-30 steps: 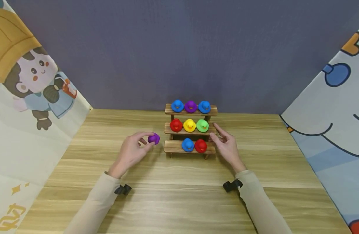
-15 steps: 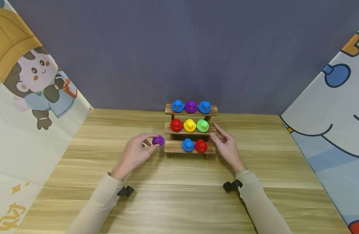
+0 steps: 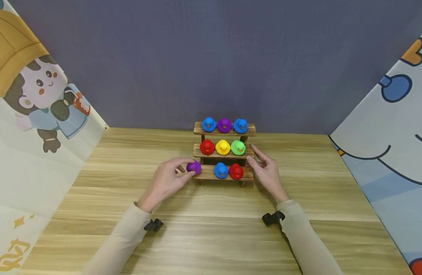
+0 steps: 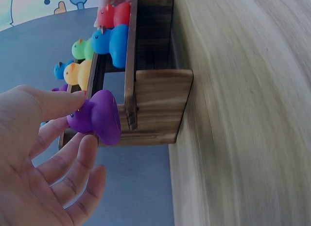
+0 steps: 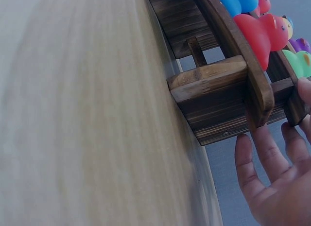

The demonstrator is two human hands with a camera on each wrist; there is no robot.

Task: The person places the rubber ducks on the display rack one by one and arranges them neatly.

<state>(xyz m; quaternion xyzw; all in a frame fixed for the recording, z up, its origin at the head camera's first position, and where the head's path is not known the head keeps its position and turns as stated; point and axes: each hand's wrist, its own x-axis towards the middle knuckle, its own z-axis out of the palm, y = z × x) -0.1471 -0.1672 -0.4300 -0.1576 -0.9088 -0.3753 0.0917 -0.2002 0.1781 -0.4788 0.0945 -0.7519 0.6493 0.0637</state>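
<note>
A three-step wooden rack (image 3: 248,131) stands at the centre of the frame on the wooden table (image 3: 211,229); its top step carries blue, purple and blue ducks, the middle step red, yellow and green, the bottom step a blue duck (image 3: 220,170) and a red duck (image 3: 236,171) — these fill the centre and right of that step; the left hand (image 3: 167,182) pinches a purple duck (image 3: 193,167) between thumb and fingertips at the bottom step's left end; the right hand (image 3: 266,172), fingers straight and slightly spread, touches the rack's right side
</note>
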